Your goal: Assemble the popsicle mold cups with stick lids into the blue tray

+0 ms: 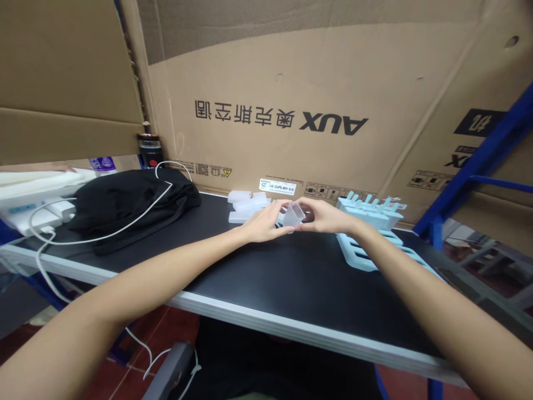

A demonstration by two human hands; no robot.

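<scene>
A small clear plastic box (293, 215) is held above the black tabletop, tilted toward me, its inside showing. My left hand (266, 221) grips its left side between thumb and fingers. On the other side my right hand (322, 215) has its fingers closed round the same box. Just behind my left hand, several whitish translucent plastic pieces (245, 204) lie in a loose pile. To the right stands a light blue popsicle mold (368, 214) with several stick handles pointing up. A light blue slotted tray (353, 253) lies partly under my right forearm.
A black cloth bag (135, 203) lies at the left with a white cable (104, 240) across it, beside a white power strip (45, 216). Behind it stands a dark bottle (150, 149). A large cardboard sheet (258, 72) walls the back; a blue metal post (478, 161) rises at the right.
</scene>
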